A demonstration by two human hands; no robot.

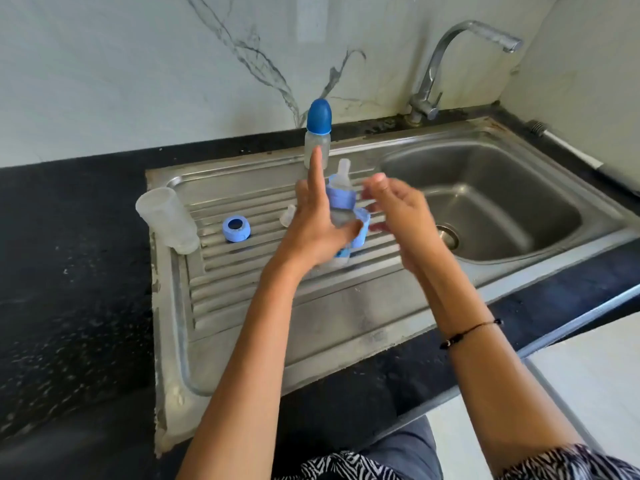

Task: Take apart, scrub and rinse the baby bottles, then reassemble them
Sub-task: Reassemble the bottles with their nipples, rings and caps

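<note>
**Bottle held over the draining board, parts laid out around it**

The left hand (317, 226) holds a clear baby bottle (341, 216) above the ribbed draining board (242, 299). The thumb and lower fingers curl round the bottle's body, while the forefinger points straight up. The bottle carries a light blue collar (341, 197) with a pale teat (343, 169) on top, and a light blue piece (362, 226) sits against its body by the thumb; what that piece is cannot be told through the blur.

The right hand (398, 209) is just beside the bottle, its fingers loosely bent and apart. It is blurred, and whether the fingertips touch the bottle cannot be told; it grips nothing that shows.

A second bottle (317, 147) with a dark blue cap (319, 116) stands upright at the back edge of the draining board. An empty clear bottle body (168, 220) lies tilted at the board's left edge. A loose light blue ring (236, 228) rests on the ribs near it, and a small clear teat (288, 216) lies just left of the left hand.

The sink basin (485, 188) is to the right, with the tap (450, 64) behind it. A dark cord bracelet (471, 332) circles the right wrist.
</note>
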